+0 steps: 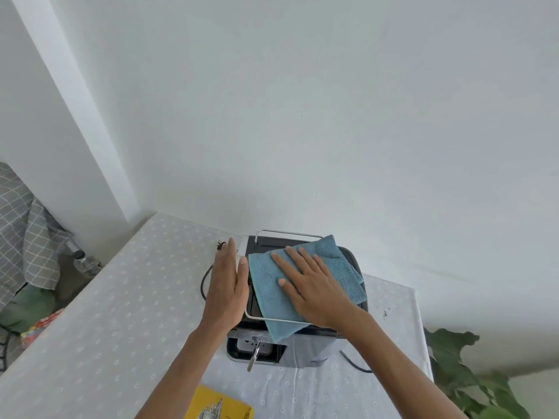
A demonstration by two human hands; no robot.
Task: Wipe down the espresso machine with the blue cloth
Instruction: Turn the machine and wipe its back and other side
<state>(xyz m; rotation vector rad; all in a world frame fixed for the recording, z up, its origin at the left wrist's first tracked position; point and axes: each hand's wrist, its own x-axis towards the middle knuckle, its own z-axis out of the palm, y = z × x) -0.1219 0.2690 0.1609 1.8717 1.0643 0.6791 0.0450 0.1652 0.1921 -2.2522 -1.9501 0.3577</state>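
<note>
A dark espresso machine (314, 343) with a wire rail on top stands on the table against the wall. The blue cloth (335, 264) lies spread over its top and hangs a little over the front edge. My right hand (308, 285) rests flat on the cloth, fingers spread, pressing it onto the top. My left hand (227, 285) lies flat and upright against the machine's left side, fingers straight, holding nothing. A metal handle (253, 356) sticks out at the machine's front.
The table wears a white dotted cloth (121, 297). A black power cord (205, 279) loops left of the machine. A yellow booklet (217, 405) lies at the near edge. A plant (472, 376) stands on the right, a bottle (86, 263) and checked fabric (21, 225) on the left.
</note>
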